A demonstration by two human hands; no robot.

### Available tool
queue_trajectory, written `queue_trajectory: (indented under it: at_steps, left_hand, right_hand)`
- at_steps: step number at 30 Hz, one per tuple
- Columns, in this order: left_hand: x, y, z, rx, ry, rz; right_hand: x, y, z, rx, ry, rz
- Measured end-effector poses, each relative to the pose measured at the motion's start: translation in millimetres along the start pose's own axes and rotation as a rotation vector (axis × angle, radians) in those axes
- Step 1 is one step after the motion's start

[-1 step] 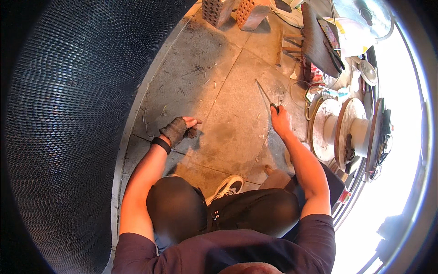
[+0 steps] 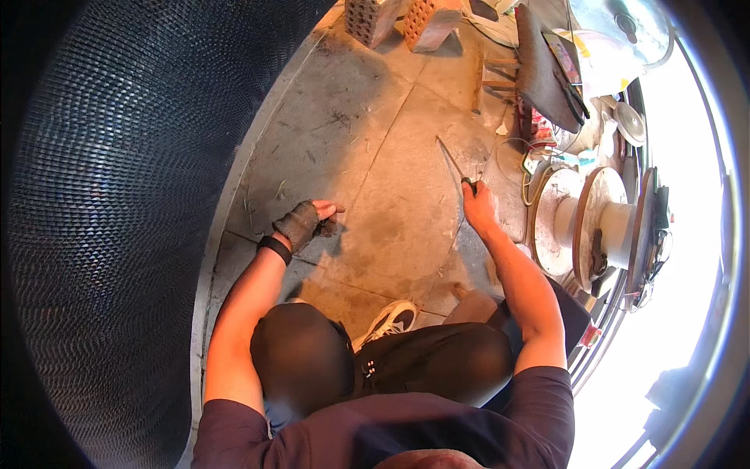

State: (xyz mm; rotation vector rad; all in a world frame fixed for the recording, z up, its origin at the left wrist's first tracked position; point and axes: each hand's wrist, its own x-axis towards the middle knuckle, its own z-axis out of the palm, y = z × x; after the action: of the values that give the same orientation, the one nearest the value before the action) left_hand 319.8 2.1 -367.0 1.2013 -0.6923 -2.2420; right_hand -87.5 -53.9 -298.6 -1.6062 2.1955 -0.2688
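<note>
My right hand (image 2: 482, 205) is closed around the dark handle of a long, thin, pointed metal tool (image 2: 449, 159). The shaft points forward and left over the floor; its exact kind is unclear. To the left, my left hand (image 2: 306, 220) wears a worn, dark fingerless glove. Its bare fingertips reach to the right with a gap between them, and I see nothing held. Close by on that side rises a large, dark honeycomb-textured panel (image 2: 133, 203), apart from my hand. Both hands are above the concrete floor (image 2: 391, 227), in front of my knees.
Two perforated bricks (image 2: 432, 27) stand at the far edge. A low stool with a grey seat (image 2: 539, 74) lies tipped at the far right. Large cable spools (image 2: 590, 223) stand right of my right forearm. A thin loose cable (image 2: 525, 176) and scattered bits lie about.
</note>
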Motion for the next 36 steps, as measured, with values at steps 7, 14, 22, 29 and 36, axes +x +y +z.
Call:
queue_trajectory:
  at_steps: [7, 14, 22, 29, 36]
  left_hand:
    - [4.6, -7.3, -7.0, -0.162, -0.135, 0.073]
    - [-0.4, 1.9, 6.0, -0.305, 0.059, 0.061]
    - [-7.3, -7.1, -9.4, -0.380, 0.215, 0.078]
    - [-7.0, -6.3, -2.3, -0.326, 0.257, 0.065]
    - [-8.5, -11.1, -8.3, -0.416, 0.207, 0.130]
  right_hand:
    - [-12.3, -16.6, 1.2, 0.111, -0.042, 0.000]
    - [-48.0, -63.7, 13.6, 0.126, -0.296, -0.145]
    - [-39.5, -84.3, 36.2, 0.057, -0.319, -0.166]
    - [-30.5, -99.1, 54.3, 0.064, -0.250, -0.289]
    - [-17.6, -120.1, 67.5, 0.076, -0.205, -0.307]
